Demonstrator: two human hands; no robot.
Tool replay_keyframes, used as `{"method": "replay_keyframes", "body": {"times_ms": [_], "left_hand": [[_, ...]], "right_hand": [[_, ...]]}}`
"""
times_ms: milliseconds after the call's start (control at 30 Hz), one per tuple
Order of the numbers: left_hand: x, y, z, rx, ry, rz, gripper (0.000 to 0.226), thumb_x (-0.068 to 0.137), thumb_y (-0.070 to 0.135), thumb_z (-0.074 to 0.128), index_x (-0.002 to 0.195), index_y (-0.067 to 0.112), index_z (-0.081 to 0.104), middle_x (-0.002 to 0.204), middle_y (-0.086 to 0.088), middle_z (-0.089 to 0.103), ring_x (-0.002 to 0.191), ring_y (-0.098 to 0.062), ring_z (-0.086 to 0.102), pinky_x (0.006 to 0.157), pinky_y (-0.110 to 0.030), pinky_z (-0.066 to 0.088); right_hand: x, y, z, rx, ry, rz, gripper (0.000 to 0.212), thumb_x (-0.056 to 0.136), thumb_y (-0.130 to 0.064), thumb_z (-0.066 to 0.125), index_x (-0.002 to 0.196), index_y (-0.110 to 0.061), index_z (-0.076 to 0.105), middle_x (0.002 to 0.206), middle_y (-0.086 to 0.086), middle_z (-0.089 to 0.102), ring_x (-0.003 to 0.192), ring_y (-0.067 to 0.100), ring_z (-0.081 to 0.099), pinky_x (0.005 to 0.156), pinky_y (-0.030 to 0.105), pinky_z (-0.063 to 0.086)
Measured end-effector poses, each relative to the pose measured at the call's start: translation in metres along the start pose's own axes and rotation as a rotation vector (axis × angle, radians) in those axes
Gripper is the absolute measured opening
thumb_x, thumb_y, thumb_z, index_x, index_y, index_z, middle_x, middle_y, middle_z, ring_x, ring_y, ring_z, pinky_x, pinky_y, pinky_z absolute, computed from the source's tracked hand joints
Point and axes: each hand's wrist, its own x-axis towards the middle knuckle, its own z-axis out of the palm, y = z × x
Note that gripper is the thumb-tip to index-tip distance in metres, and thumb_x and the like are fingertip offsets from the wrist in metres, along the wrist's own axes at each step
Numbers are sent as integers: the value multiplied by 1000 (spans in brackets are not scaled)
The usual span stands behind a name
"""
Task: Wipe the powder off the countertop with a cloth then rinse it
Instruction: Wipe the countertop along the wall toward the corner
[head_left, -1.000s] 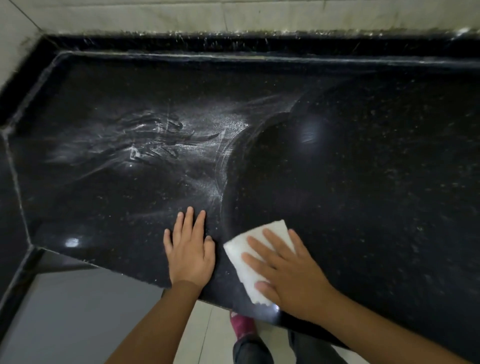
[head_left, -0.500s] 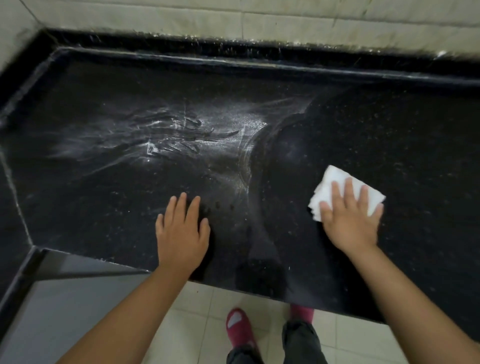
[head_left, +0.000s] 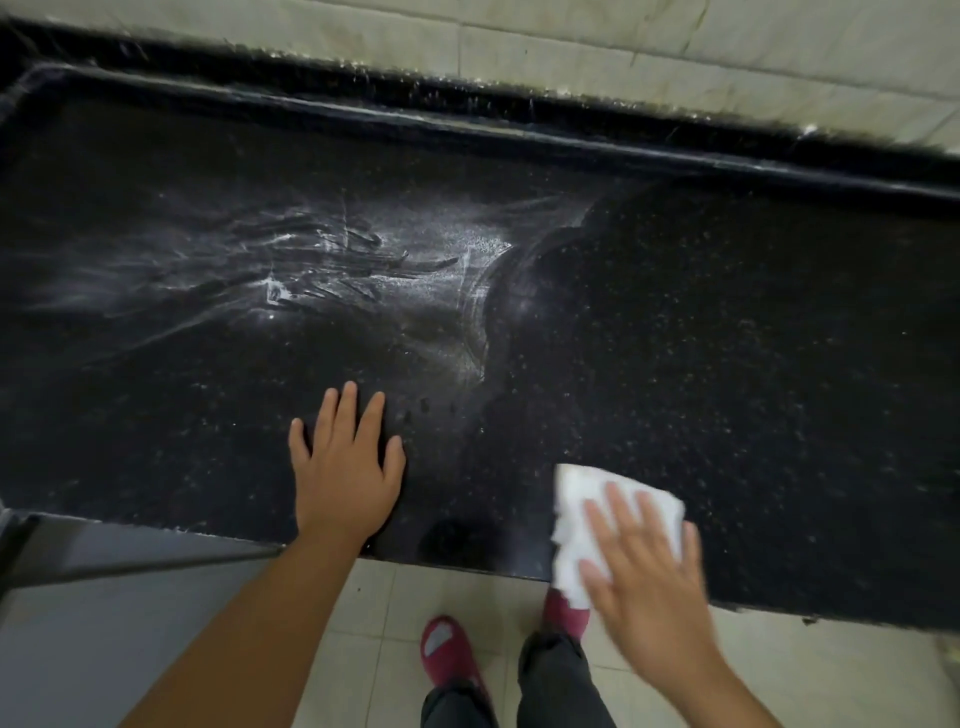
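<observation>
Wiping step, unfinished. Right hand (head_left: 644, 566), grip open, fingers flat, pressing cloth (head_left: 587, 493) at table (head_left: 727, 338) front edge. Left hand (head_left: 345, 478) flat, grip open, bracing. Next: sweep powder (head_left: 363, 254) mid-left.

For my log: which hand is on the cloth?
The right hand, fingers flat on the white cloth; the left hand rests on bare countertop.
</observation>
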Motion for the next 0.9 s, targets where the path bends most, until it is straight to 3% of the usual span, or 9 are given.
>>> {"method": "replay_keyframes", "body": {"times_ms": [100,200,333,400,467,533,667,800,900], "left_hand": [[1,1,-1,7,-20,-12,54,95,40,22,145,20,21,155,-5,7,143,-19,-2,112,-45,-6],[1,1,1,-15,-10,-16,58,92,43,19,144,19,26,155,-7,12,143,-21,3,112,-47,-4],[1,0,2,-9,15,0,78,77,50,4,140,16,37,151,-10,24,141,-25,14,112,-50,2],[2,0,3,6,5,-4,80,76,50,2,141,17,35,152,-8,22,142,-24,13,112,-49,1],[2,-1,3,9,19,-10,78,77,49,5,139,16,38,150,-9,26,141,-25,17,111,-50,5],[2,-1,4,11,10,-20,76,77,49,7,137,15,41,149,-10,29,140,-26,20,111,-51,6],[3,-1,2,-13,4,-5,77,78,49,7,138,15,41,149,-11,29,140,-26,19,111,-51,5],[2,-2,2,-14,-5,4,75,79,49,9,136,14,43,148,-12,31,139,-27,21,111,-52,7],[3,-2,1,-24,-18,6,73,80,48,10,136,14,44,147,-13,32,139,-28,23,110,-53,9]], "right_hand": [[-2,41,-24,30,-112,288,73,80,-59,-15,146,-31,-3,157,-7,-1,143,18,2,110,56,11],[31,32,-48,131,-139,491,59,94,-51,2,147,-28,-10,156,-3,-15,143,22,-13,114,55,1],[102,-26,-63,175,-132,408,55,99,-43,14,148,-28,-6,156,-1,-17,143,26,-14,111,56,-3],[117,-67,-54,119,-53,225,55,98,-43,12,149,-25,5,157,3,-5,144,29,-3,110,60,3],[106,-104,-40,79,72,71,58,91,-43,17,139,-19,42,148,9,35,135,33,33,104,61,22],[78,-121,-26,120,40,-44,57,97,-41,12,127,-20,56,134,6,53,130,31,39,101,57,21],[21,-91,-3,123,15,-46,53,97,-50,4,134,-30,38,142,-8,36,144,14,-4,109,44,4],[-5,-27,-16,57,-42,238,60,91,-57,-3,145,-35,13,155,-10,10,142,13,16,107,55,19],[12,9,-37,180,-151,491,56,96,-50,11,144,-36,-14,154,-11,-18,144,15,-11,113,54,2]]}}
